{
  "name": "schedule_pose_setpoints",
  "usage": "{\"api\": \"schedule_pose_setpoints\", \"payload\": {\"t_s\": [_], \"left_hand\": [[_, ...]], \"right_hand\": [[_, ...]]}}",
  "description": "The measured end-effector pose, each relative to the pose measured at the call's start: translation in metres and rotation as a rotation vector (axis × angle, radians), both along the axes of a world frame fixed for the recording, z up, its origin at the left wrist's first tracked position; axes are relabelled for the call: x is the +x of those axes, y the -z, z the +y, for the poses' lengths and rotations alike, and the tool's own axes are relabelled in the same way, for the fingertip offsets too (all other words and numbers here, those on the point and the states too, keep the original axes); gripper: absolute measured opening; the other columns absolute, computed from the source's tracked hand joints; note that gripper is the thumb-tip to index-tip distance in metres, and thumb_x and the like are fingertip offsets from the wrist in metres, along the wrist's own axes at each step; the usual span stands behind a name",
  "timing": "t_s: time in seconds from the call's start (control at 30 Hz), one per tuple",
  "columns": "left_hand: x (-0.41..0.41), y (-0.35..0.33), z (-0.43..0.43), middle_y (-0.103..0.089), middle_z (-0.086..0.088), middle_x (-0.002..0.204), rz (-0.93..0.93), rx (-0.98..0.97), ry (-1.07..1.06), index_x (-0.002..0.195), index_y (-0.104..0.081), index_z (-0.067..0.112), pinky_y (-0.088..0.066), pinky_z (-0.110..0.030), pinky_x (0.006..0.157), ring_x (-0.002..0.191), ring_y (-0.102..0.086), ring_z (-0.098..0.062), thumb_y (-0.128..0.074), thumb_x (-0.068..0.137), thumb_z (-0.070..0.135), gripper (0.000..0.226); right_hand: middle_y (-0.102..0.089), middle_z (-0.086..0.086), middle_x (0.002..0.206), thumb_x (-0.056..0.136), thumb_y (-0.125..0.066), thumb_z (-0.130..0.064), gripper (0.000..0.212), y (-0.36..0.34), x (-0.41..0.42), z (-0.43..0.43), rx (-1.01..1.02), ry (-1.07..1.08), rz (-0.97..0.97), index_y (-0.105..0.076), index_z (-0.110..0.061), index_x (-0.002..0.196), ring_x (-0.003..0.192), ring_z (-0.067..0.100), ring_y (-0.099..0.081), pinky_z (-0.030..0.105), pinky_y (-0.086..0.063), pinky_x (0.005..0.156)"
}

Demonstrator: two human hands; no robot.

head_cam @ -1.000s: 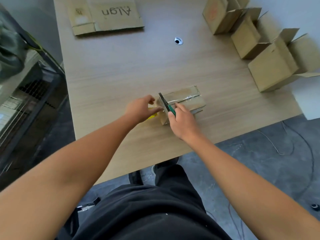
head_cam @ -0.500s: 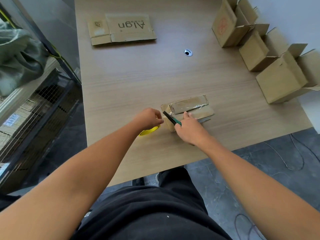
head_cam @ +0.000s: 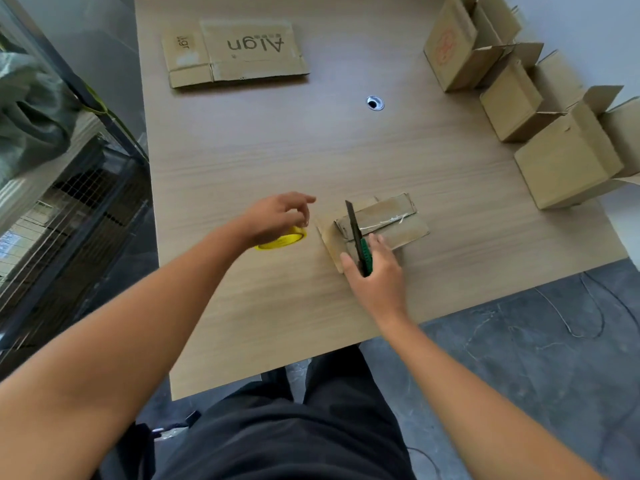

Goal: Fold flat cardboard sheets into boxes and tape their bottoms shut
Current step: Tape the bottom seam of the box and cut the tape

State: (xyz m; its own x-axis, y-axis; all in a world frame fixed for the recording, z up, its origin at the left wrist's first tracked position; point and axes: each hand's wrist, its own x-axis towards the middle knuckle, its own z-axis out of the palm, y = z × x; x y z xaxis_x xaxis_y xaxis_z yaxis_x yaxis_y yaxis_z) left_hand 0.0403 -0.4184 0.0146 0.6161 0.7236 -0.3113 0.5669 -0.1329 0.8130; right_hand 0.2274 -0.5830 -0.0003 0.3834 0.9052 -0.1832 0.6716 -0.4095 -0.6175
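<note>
A small cardboard box point(head_cam: 384, 220) lies bottom up near the table's front edge, with clear tape along its closed flaps. My right hand point(head_cam: 375, 275) rests against its near side, shut on a green utility knife point(head_cam: 360, 242) whose dark blade points away over the box. To the left lies a yellow tape roll point(head_cam: 285, 239) on the table. My left hand point(head_cam: 277, 216) hovers over the roll with fingers spread; whether it touches the roll I cannot tell. A flat cardboard sheet point(head_cam: 235, 51) printed "Algn" lies at the far left of the table.
Three folded boxes point(head_cam: 568, 164) with open top flaps stand in a row along the right edge of the wooden table point(head_cam: 277, 143). A round cable hole point(head_cam: 375, 103) sits mid-table. A wire rack point(head_cam: 62, 202) stands to the left, cables lie on the floor.
My left hand has drawn left, off the box, and opened over the yellow roll. My right hand has turned the knife so the blade points away across the box.
</note>
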Motion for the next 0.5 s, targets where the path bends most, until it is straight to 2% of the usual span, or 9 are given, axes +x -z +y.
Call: {"api": "schedule_pose_setpoints", "payload": {"t_s": [0.07,0.1,0.13,0.2,0.3,0.37,0.43,0.5], "left_hand": [[0.021,0.002,0.009,-0.051,0.005,0.148,-0.066,-0.147,0.035,0.087,-0.066,0.009,-0.040,-0.009,0.060,0.105,-0.056,-0.005,-0.046,0.067,0.025,0.032],[0.029,0.004,0.010,-0.053,0.000,0.146,-0.094,-0.210,0.056,0.091,-0.067,0.004,-0.040,-0.007,0.057,0.100,-0.057,-0.001,-0.045,0.066,0.021,0.037],[0.035,0.009,0.010,-0.056,-0.008,0.143,-0.107,-0.257,0.076,0.091,-0.067,0.003,-0.045,-0.011,0.061,0.097,-0.058,0.000,-0.044,0.064,0.019,0.039],[0.038,0.021,0.003,-0.059,-0.018,0.135,-0.106,-0.313,0.087,0.080,-0.064,0.011,-0.054,-0.027,0.069,0.100,-0.057,-0.012,-0.044,0.063,0.019,0.028],[0.029,0.035,-0.017,-0.059,-0.022,0.129,-0.103,-0.330,0.005,0.076,-0.061,0.013,-0.049,-0.032,0.056,0.086,-0.059,-0.024,-0.044,0.066,0.022,0.022],[0.023,0.037,-0.035,-0.059,-0.024,0.125,-0.143,-0.332,-0.039,0.077,-0.061,0.012,-0.050,-0.037,0.057,0.078,-0.059,-0.029,-0.044,0.066,0.024,0.024],[0.019,0.036,-0.054,-0.059,-0.017,0.129,-0.202,-0.349,-0.071,0.080,-0.061,0.007,-0.050,-0.043,0.059,0.082,-0.059,-0.036,-0.044,0.067,0.023,0.026],[0.018,0.034,-0.068,-0.058,-0.006,0.135,-0.216,-0.363,-0.121,0.082,-0.060,0.004,-0.053,-0.049,0.061,0.094,-0.062,-0.037,-0.044,0.068,0.024,0.029]], "right_hand": [[-0.041,0.009,0.156,0.090,-0.062,-0.058,0.079,0.013,-0.010,0.010,0.098,0.097,0.024,-0.046,-0.004,0.145,0.149,0.021,-0.028,0.036,-0.025,0.122],[-0.047,0.010,0.149,0.089,-0.066,-0.053,0.072,0.018,-0.012,0.016,0.166,0.123,0.006,-0.051,-0.003,0.138,0.144,0.024,-0.035,0.042,-0.031,0.120],[-0.051,0.011,0.139,0.089,-0.071,-0.048,0.063,0.023,-0.012,0.023,0.238,0.133,-0.043,-0.055,-0.003,0.130,0.135,0.027,-0.042,0.048,-0.037,0.114],[-0.055,0.013,0.122,0.086,-0.076,-0.037,0.049,0.036,-0.007,0.032,0.341,0.110,-0.168,-0.058,-0.002,0.116,0.119,0.030,-0.048,0.053,-0.042,0.104],[-0.056,0.017,0.114,0.082,-0.079,-0.027,0.041,0.049,0.008,0.031,0.380,-0.002,-0.290,-0.059,-0.001,0.108,0.109,0.030,-0.046,0.047,-0.044,0.099],[-0.055,0.019,0.116,0.080,-0.080,-0.026,0.045,0.050,0.017,0.028,0.369,-0.093,-0.332,-0.059,0.002,0.108,0.108,0.031,-0.046,0.039,-0.041,0.097],[-0.053,0.018,0.120,0.077,-0.083,-0.029,0.053,0.047,0.026,0.027,0.320,-0.179,-0.334,-0.058,0.002,0.112,0.109,0.031,-0.047,0.035,-0.039,0.096],[-0.053,0.013,0.122,0.074,-0.085,-0.030,0.060,0.038,0.037,0.028,0.251,-0.267,-0.264,-0.056,0.000,0.116,0.109,0.028,-0.049,0.036,-0.043,0.095]]}}
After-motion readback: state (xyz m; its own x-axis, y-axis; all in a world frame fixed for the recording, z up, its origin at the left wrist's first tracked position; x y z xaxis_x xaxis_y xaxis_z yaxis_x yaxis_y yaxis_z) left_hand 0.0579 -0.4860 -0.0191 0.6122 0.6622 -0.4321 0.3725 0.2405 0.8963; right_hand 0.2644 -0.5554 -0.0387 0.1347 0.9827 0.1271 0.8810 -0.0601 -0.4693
